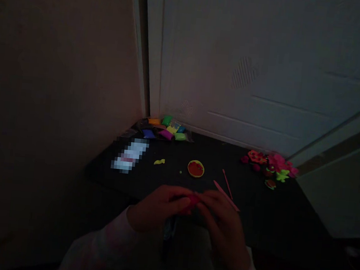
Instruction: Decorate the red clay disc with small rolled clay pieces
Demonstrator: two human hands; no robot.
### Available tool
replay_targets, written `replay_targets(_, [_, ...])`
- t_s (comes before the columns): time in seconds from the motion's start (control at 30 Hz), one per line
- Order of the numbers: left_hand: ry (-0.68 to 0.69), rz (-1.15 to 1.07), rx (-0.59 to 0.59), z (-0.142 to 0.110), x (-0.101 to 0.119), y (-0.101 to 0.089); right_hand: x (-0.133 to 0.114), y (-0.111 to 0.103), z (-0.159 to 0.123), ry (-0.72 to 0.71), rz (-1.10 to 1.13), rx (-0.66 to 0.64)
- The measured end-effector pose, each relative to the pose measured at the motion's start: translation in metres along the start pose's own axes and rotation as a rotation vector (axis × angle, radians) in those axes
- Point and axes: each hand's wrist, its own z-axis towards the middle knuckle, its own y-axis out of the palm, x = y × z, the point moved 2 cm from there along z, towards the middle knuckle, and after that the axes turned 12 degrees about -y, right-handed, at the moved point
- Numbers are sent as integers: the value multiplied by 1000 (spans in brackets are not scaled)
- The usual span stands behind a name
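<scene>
Both of my hands meet at the near edge of the dark table, around a small pinkish-red lump of modelling clay [193,199]. My left hand [160,206] grips it between thumb and fingers from the left. From the other side, my right hand [222,224] presses its fingertips against the lump. Fingers cover part of its shape. Beyond them lies a round red clay disc with a yellow rim [195,169]. A pink flat modelling knife [225,194] and a thin pink stick tool [228,184] rest just past my right hand.
A yellow clay scrap [159,162] and a tiny greenish ball [180,172] lie left of the disc. Packets of coloured clay [166,134] sit at the back, near a blurred bright rectangle [130,155]. Colourful clay figures [275,163] cluster at right. Walls border the dark table [169,185].
</scene>
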Motion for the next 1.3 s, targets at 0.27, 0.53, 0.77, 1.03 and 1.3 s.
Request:
replay_targets(0.27, [-78,57,-38,4,-13,4,-2,-3,-8,35,8,-95])
replay_targets(0.53, [-49,243,-22,4,-11,5,3,14,-15,133,127,41])
replay_targets(0.77, [-109,387,34,8,-21,-1,39,-12,-32,386,306,493])
replay_targets(1.03, [90,657,660,47,0,-73,69,6,-22,534,345,322])
replay_targets(1.3, [230,1145,686,112,13,-96,81,20,-21,534,362,270])
